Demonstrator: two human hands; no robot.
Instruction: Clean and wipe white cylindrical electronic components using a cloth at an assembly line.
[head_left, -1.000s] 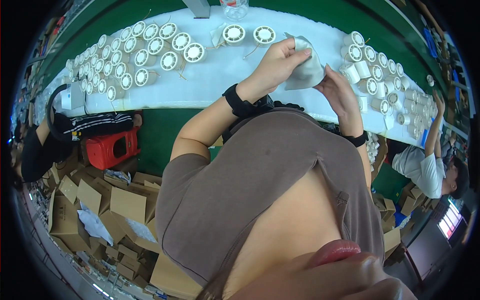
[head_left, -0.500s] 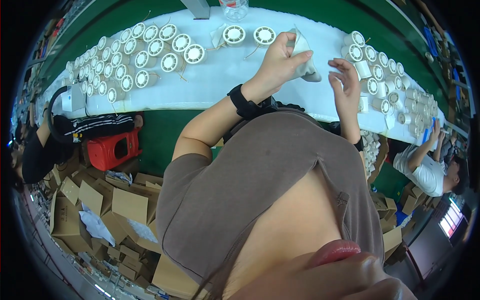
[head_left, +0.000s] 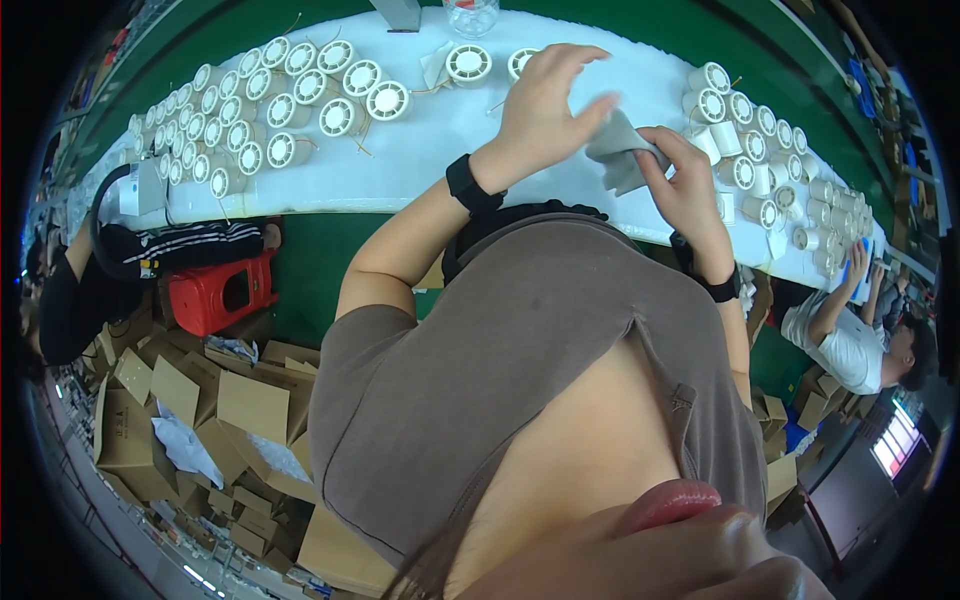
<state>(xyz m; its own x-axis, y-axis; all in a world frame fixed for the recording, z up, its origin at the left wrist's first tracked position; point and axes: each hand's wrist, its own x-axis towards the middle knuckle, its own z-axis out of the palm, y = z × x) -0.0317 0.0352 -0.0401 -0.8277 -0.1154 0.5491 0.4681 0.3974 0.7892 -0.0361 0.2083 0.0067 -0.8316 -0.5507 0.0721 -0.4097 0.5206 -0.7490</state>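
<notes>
My right hand [head_left: 687, 188] pinches a crumpled pale grey cloth [head_left: 618, 152] between thumb and fingers, above the white tabletop. Up and to the left of the cloth, my left hand [head_left: 545, 112] has its fingers spread and its thumb tip close to the cloth's upper edge; it holds nothing. Behind the left hand, a white round part with a slotted face [head_left: 519, 64] is partly covered. A similar white part [head_left: 468, 65] stands to its left, with a thin wire beside it.
Rows of white round parts [head_left: 283, 111] with wires fill the table's left side. More white parts [head_left: 741, 172] crowd its right end. A clear plastic bottle [head_left: 471, 16] stands at the far edge. Co-workers sit at both sides; cardboard boxes [head_left: 254, 402] and a red stool [head_left: 208, 296] are behind.
The cloth has passed from my left hand to my right. My left hand has opened and shifted up and left; my right hand has closed on the cloth.
</notes>
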